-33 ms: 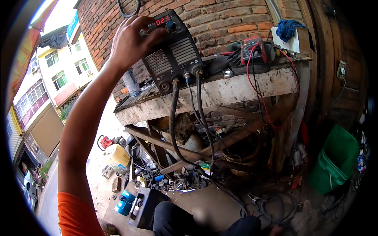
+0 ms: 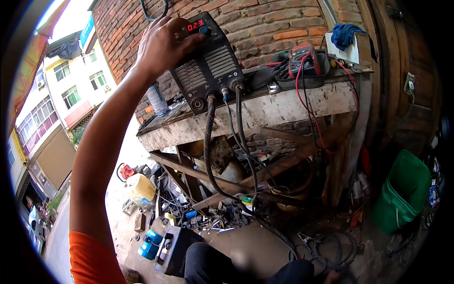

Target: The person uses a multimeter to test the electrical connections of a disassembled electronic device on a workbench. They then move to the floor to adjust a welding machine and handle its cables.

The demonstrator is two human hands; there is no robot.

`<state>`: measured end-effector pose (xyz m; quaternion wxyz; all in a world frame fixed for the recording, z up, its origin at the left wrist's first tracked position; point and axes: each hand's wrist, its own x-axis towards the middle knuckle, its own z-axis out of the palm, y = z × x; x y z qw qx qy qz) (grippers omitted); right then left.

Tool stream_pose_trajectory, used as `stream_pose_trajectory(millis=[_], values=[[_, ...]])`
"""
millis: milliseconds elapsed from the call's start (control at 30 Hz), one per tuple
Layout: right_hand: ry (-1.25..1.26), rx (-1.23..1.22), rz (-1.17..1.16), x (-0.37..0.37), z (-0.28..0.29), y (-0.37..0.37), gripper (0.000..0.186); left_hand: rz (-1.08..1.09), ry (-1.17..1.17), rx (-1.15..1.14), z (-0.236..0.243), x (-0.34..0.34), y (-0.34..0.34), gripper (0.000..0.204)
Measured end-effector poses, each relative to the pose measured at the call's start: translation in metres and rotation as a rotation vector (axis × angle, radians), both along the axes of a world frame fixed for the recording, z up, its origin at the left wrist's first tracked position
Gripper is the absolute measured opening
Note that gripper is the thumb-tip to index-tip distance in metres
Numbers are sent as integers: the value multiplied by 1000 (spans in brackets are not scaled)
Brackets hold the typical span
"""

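My left hand point(image 2: 163, 47) reaches up to a black welding machine point(image 2: 208, 66), its fingers curled onto the control panel beside a red-lit display and a blue knob point(image 2: 205, 30); what exactly the fingertips cover is partly hidden. The tilted machine sits on a grimy bench point(image 2: 293, 104), with thick cables point(image 2: 208, 146) hanging from its front sockets. My right hand point(image 2: 333, 275) shows only dimly at the lower edge, near coiled cables point(image 2: 338, 248), too dark and blurred to read.
A red multimeter point(image 2: 302, 61) with leads and a blue cloth point(image 2: 345, 33) are on the bench's right. A green bucket point(image 2: 402, 189), yellow jerrycan point(image 2: 139, 187), blue canister point(image 2: 150, 244), dark case point(image 2: 177, 251) and scattered scrap lie around. A street runs at left, a brick wall behind.
My left hand's fingers have shifted very slightly on the panel; the rest looks the same.
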<state>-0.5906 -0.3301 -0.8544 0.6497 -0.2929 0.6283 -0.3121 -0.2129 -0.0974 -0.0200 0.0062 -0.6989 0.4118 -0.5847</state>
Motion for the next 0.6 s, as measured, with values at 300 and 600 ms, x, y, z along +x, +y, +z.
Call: stream_pose_trajectory(millis=[300,600], values=[[-24,-39,-88,-36,-16,-2,47,135,-87,76,-4,8,-37,42],[-48,-11,-122,-40,-31,12,55,-227,12,-82,-27,-50,-1,38]])
